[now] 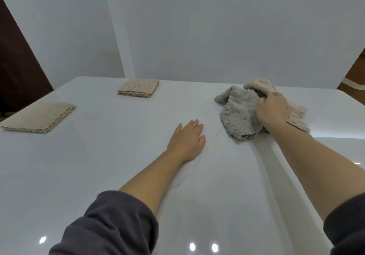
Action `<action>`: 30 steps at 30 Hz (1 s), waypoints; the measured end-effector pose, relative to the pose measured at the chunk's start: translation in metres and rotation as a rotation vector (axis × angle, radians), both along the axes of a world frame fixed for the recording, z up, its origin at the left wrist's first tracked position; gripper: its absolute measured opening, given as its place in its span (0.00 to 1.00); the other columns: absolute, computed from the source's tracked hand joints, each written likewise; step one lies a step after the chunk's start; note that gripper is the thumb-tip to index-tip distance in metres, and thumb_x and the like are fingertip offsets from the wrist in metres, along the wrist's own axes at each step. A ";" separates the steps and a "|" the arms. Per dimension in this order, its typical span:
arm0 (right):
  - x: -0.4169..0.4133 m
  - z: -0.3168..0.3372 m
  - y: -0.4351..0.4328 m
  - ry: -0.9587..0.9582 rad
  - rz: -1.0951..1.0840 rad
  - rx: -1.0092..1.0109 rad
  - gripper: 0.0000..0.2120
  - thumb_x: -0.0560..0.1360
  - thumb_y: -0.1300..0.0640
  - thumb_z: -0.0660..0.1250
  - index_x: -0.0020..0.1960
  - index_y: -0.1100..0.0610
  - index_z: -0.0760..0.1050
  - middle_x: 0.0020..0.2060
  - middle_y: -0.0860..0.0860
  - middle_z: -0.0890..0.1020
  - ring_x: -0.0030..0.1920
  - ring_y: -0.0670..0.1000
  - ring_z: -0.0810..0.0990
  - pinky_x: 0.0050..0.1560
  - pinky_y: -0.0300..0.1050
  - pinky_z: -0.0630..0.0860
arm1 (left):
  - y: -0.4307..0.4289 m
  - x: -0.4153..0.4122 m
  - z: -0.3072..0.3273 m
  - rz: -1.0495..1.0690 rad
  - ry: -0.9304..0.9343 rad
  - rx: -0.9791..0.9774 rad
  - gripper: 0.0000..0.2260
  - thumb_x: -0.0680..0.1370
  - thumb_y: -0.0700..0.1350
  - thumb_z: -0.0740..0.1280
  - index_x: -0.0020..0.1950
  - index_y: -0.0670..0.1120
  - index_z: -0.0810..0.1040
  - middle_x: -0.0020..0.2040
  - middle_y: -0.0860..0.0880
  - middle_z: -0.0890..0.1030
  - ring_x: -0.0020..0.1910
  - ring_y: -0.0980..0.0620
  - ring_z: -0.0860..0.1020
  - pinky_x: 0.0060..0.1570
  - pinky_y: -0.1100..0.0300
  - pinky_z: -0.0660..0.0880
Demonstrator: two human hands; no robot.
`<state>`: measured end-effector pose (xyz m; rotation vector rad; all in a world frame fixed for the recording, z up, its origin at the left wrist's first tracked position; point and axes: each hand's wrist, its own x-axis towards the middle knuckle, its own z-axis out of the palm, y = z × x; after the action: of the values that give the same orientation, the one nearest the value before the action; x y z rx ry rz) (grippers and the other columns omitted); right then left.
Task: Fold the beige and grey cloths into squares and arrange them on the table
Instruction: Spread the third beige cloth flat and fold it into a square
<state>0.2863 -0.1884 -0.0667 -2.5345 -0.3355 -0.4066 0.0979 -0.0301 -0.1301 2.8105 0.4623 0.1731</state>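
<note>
My right hand (pixel 273 110) curls its fingers into the crumpled grey cloth (pixel 239 116), heaped against an unfolded beige cloth (pixel 258 84) at the table's (pixel 118 175) far right, likely to drag it clear for folding; left hand (pixel 187 140) lies flat, fingers straight, empty, bracing.

Soft, even, rather cool light fills the scene. The glossy white table (pixel 110 156) mirrors three small lamp spots (pixel 192 246) well behind the fingers of the left hand (pixel 186 140), near the bottom edge. A pale glare band (pixel 335 134) lies right of the right hand (pixel 273 109) fingers. A faint shadow runs under the right forearm (pixel 308 156). The wall (pixel 217 27) lines lean at the frame edges, and detail is slightly soft.
</note>
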 end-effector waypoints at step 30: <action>-0.152 0.010 0.075 0.545 0.764 0.591 0.11 0.78 0.58 0.66 0.61 0.56 0.78 0.50 0.52 0.83 0.44 0.43 0.80 0.41 0.28 0.76 | 0.038 -0.085 0.051 0.284 -0.760 -0.670 0.02 0.80 0.39 0.62 0.49 0.43 0.74 0.38 0.53 0.78 0.34 0.62 0.76 0.32 0.73 0.70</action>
<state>0.1344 -0.1134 -0.0571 -1.6755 -0.7814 0.4185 0.0132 0.0077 -0.0787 1.8337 0.5787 0.9097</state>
